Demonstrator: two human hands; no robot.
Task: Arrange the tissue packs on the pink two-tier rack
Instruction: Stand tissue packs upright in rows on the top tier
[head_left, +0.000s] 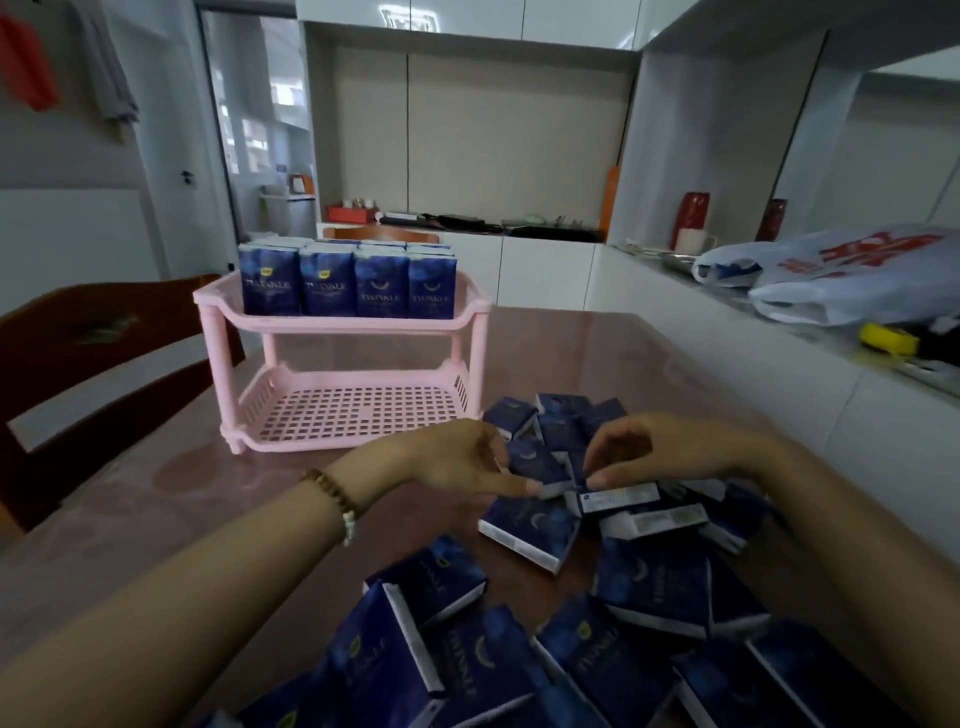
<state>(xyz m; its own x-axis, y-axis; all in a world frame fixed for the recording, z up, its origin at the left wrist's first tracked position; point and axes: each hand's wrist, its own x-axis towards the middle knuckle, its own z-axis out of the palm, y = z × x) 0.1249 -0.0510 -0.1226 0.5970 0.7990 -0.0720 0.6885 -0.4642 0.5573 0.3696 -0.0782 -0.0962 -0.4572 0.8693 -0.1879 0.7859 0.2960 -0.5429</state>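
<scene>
Tissue packs lie in a loose heap on the table in front of the person, dark blue with white edges, some flat and some on their sides. On the pink rack, which stands near the heap toward the back left, the top tier already holds a full row of upright packs while the bottom tier is bare, so the step in hand is gathering packs for that lower shelf. The left hand reaches into the pile with fingers loosely extended, its fingertips touching a pack without closing on it. The right hand is curled over the heap, thumb and fingers pinching the edge of a pack lying on its side (how firmly, I cannot tell). Next, I would judge, a pack needs lifting clear and carrying left to the lower tier, then standing upright.
</scene>
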